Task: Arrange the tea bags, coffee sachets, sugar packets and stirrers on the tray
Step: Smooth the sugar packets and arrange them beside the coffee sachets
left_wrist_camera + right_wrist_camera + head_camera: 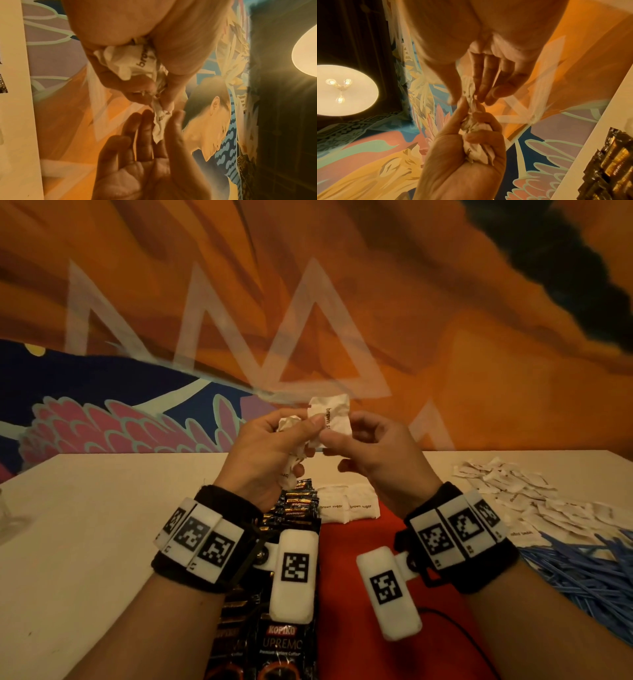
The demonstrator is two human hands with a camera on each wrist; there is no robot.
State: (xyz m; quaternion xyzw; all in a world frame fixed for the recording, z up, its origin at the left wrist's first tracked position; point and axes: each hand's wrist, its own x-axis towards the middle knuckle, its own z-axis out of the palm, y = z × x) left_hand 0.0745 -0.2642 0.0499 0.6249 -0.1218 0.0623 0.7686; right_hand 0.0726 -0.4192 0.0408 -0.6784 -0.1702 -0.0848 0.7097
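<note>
A: How far along are you?

B: Partway, I'd judge. On the red tray (394,583) you have a row of coffee sachets (284,642) along its left side and two sugar packets (347,507) at its far edge.

A: And your hands?

B: Both are raised above the tray's far edge. Your left hand (265,455) is curled round a crumpled bunch of packets (476,151); your right hand (373,453) pinches one packet (330,419) at its edge, drawing it from the bunch.

A: What's left?

B: Right of the tray, the loose sugar pile (534,501) and blue stirrers (589,573) lie on the desk (102,525). I see no tea bags.
</note>
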